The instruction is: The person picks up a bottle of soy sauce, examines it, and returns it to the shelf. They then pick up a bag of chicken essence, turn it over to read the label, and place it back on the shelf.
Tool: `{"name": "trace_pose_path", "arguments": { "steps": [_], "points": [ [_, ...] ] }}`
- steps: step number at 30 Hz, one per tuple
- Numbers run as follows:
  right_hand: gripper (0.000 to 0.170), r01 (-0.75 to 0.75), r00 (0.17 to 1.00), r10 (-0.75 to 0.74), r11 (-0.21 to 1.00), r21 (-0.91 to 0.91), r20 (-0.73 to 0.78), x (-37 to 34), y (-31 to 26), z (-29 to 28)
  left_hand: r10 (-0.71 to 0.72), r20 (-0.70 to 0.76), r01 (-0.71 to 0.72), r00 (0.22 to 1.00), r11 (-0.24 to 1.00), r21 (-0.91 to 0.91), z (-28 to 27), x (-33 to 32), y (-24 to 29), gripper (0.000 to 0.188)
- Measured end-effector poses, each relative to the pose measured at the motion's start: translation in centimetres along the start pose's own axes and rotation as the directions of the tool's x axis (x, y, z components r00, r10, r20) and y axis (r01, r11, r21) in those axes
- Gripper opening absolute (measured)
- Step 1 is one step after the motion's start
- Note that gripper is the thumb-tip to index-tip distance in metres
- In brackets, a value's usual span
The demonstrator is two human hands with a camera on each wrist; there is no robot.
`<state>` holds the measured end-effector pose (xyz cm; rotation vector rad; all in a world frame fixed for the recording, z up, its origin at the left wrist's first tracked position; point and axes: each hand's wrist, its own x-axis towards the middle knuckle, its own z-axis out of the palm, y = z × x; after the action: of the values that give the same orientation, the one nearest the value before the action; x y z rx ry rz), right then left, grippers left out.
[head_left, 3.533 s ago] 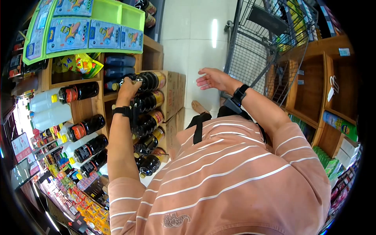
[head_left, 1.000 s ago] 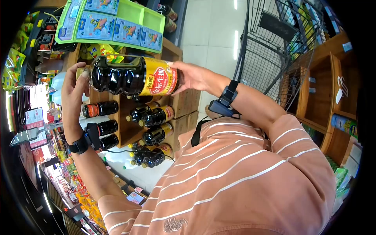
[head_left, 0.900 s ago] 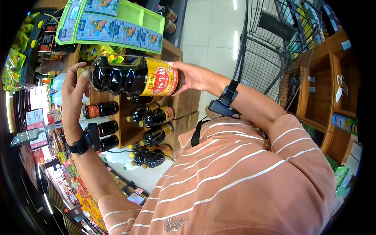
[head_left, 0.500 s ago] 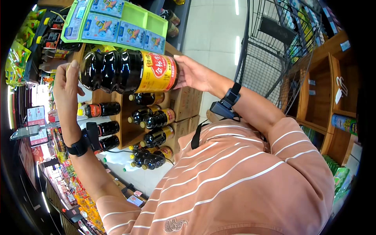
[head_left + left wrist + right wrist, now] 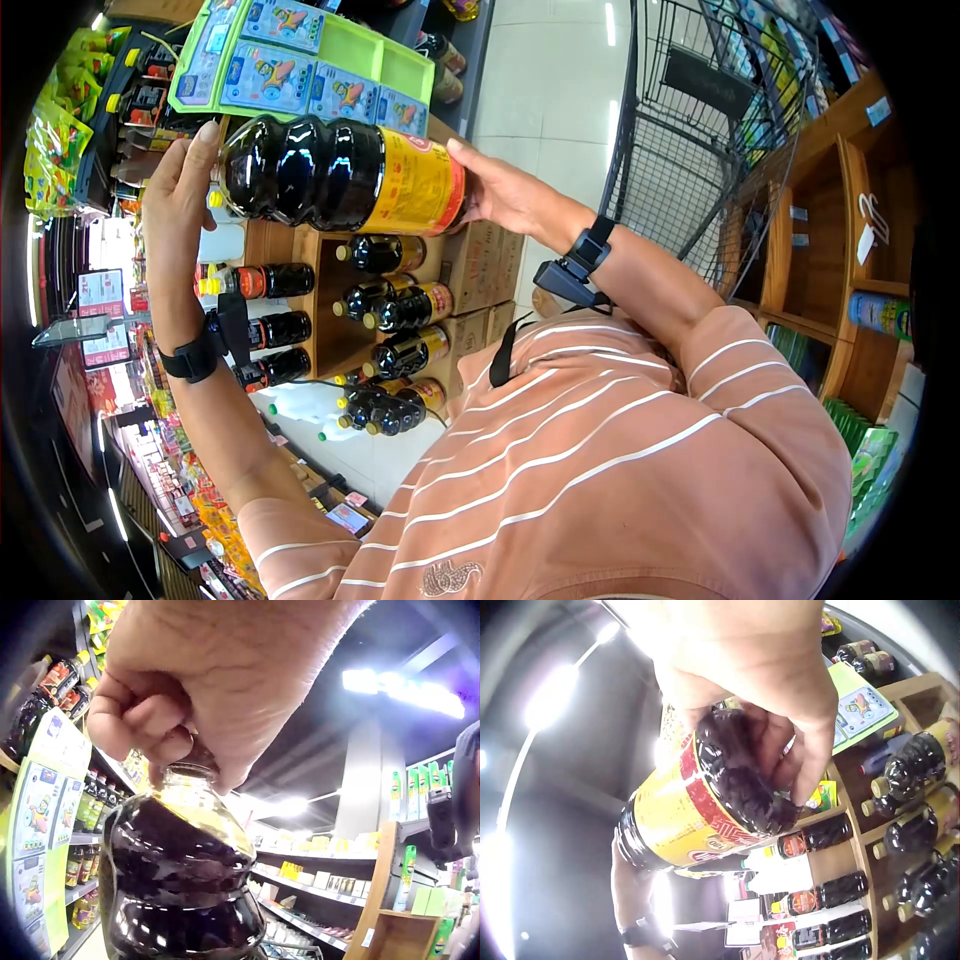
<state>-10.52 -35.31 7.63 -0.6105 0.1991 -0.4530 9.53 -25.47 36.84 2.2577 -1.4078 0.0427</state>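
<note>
A large soy sauce bottle (image 5: pixel 300 175) with dark contents and a yellow-and-red label lies sideways between my two hands, raised in front of the shelves. My left hand (image 5: pixel 175 220) grips its neck end; in the left wrist view, curled fingers of the left hand (image 5: pixel 217 667) wrap the cap, mostly hiding it, above the bottle's clear neck (image 5: pixel 191 776). At the other end, my right hand (image 5: pixel 510 195) holds the base. Seen from the right wrist, the thumb and fingers of the right hand (image 5: pixel 754 660) spread round the dark bottle base (image 5: pixel 735 776).
Several similar bottles (image 5: pixel 410 305) stand below, beside stacked cartons (image 5: pixel 480 265). Other dark bottles (image 5: pixel 280 328) line the shelf to their left. A green display tray (image 5: pixel 408 70) with toy pictures juts out above. On the right are a wire shopping cart (image 5: pixel 670 160) and wooden shelving (image 5: pixel 800 220).
Earlier my left hand reached to a bottle on the shelf and my right hand was free. Now both hold the raised bottle. In the last second it has rolled, turning the red label emblem upward.
</note>
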Motion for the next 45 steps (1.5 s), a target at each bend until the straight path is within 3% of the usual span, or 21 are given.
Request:
{"name": "trace_pose_path", "arguments": {
  "steps": [4,10,15,18,23,27,30,35,45],
  "points": [
    [0.071,-0.038,0.996,0.036,0.999,-0.027,-0.076,-0.4,0.1,0.0,0.058,0.05,-0.056,0.997,0.998,-0.041,0.3,-0.4,0.7,0.039],
    [0.076,-0.238,0.971,0.239,0.971,0.031,-0.025,-0.8,0.2,-0.4,0.112,0.123,-0.108,0.986,0.993,-0.04,0.2,-1.0,2.3,0.037],
    [0.077,-0.287,0.958,0.287,0.958,0.014,0.001,-1.5,0.1,-0.5,0.199,0.121,-0.191,0.972,0.979,-0.076,0.5,-1.9,2.8,0.033],
    [0.079,-0.235,0.971,0.232,0.971,0.054,0.05,-2.1,-0.5,0.2,0.188,0.036,-0.188,0.981,0.982,-0.02,0.6,-2.2,3.2,0.034],
    [0.086,-0.076,0.985,0.07,0.997,0.033,0.161,-1.5,-0.9,0.1,0.011,-0.101,-0.011,0.995,1.0,-0.001,-0.4,-0.9,2.7,0.045],
    [0.088,-0.022,0.997,0.021,1.0,0.017,0.081,-2.3,-1.2,0.9,-0.06,-0.09,0.066,0.994,0.996,0.067,-0.2,-1.2,3.4,0.051],
    [0.084,-0.063,0.998,0.063,0.998,-0.003,0.007,-2.2,-0.6,0.4,-0.026,-0.061,0.031,0.998,0.996,0.079,0.9,-1.1,2.3,0.051],
    [0.082,-0.176,0.984,0.177,0.984,-0.035,0.032,-2.4,0.4,-0.8,0.115,0.036,-0.116,0.993,0.992,0.044,2.2,-0.7,0.1,0.043],
    [0.082,-0.284,0.957,0.288,0.953,-0.104,0.034,-1.5,1.2,-1.7,-0.066,0.115,0.072,0.991,0.997,-0.041,3.1,-2.0,-0.3,0.042]
  ]
}}
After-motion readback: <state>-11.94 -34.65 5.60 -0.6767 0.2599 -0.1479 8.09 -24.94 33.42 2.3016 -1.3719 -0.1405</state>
